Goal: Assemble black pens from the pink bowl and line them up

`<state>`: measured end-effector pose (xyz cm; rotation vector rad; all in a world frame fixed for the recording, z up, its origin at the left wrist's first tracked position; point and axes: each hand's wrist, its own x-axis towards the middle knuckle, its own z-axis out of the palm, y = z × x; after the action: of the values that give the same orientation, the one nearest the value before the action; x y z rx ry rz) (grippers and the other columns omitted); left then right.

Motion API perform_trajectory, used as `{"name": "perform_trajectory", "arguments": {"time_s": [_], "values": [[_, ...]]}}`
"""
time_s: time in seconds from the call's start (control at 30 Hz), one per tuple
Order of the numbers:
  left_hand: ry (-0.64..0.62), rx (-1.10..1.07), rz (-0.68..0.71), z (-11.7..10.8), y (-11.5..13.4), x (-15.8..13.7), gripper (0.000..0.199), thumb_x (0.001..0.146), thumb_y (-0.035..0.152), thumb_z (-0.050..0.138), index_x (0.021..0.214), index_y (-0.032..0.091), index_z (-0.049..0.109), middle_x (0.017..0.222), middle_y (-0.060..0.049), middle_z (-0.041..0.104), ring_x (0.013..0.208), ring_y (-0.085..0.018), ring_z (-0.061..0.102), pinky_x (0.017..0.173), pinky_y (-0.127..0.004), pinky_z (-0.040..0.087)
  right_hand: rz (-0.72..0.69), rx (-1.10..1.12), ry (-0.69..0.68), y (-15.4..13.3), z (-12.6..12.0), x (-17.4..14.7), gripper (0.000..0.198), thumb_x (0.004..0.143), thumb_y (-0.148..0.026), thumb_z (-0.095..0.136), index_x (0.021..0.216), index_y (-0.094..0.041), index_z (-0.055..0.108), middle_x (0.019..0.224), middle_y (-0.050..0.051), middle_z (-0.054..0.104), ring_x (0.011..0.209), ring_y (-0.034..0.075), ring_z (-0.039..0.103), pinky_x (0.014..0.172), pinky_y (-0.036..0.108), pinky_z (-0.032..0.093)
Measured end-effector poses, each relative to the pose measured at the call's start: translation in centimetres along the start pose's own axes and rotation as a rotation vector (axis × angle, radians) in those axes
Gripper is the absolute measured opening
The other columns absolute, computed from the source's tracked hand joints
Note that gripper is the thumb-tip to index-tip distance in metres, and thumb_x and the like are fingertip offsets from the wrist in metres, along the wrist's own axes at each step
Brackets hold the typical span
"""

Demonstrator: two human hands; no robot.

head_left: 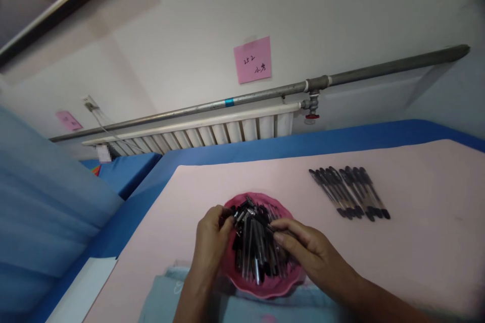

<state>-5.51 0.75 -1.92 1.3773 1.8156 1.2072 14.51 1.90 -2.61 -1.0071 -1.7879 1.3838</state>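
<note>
A pink scalloped basket [278, 290] is heaped with pen parts [257, 247], clear barrels and black pieces among them. My left hand [212, 234] is at the basket's left rim, its thumb and fingers closed together over the heap; what they pinch is too small and dark to name. From the right, my right hand [303, 245] reaches over the basket with thumb and forefinger closed on a black pen part [263, 220]. Capped black pens [346, 194], several of them, lie side by side in a slanted row on the table to the right.
Pale pink sheeting [417, 202] covers the blue-edged table [265, 149]. Light blue cloth [166, 292] lies in front of the basket. A white board [85, 287] and a blue curtain [45, 212] are at left. Behind run a radiator [212, 133] and a pipe [265, 93].
</note>
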Motion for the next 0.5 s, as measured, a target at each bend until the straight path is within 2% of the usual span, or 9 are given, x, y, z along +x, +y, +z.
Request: {"name": "perform_trajectory", "arguments": {"time_s": [0.13,0.3,0.5], "values": [[0.026,0.153,0.098,0.4,-0.26,-0.04,0.01,0.067,0.016,0.058,0.068,0.022,0.065,0.067,-0.002,0.06,0.064,-0.015,0.05,0.061,-0.025,0.032,0.018,0.038,0.015,-0.31,-0.03,0.08,0.024,0.084,-0.035,0.046,0.098,-0.021,0.059,0.065,-0.003,0.051,0.058,0.012,0.048,0.054,0.024,0.042],[0.181,0.368,0.154,-0.17,-0.31,0.3,0.016,0.075,0.02,0.048,0.079,0.02,0.064,0.083,-0.005,0.06,0.078,-0.019,0.053,0.071,-0.031,0.038,0.048,0.12,0.039,-0.17,-0.06,0.14,0.023,0.083,-0.035,0.048,0.096,-0.02,0.059,0.063,-0.004,0.048,0.057,0.01,0.044,0.053,0.023,0.039],[0.127,0.694,0.161,0.39,-0.91,0.56,0.021,0.075,0.019,0.048,0.086,0.016,0.066,0.114,-0.011,0.054,0.105,-0.025,0.047,0.09,-0.036,0.037,0.05,0.137,0.028,-0.05,-0.07,0.23,0.024,0.082,-0.036,0.048,0.097,-0.021,0.059,0.064,-0.003,0.048,0.057,0.011,0.044,0.053,0.023,0.038]]}}
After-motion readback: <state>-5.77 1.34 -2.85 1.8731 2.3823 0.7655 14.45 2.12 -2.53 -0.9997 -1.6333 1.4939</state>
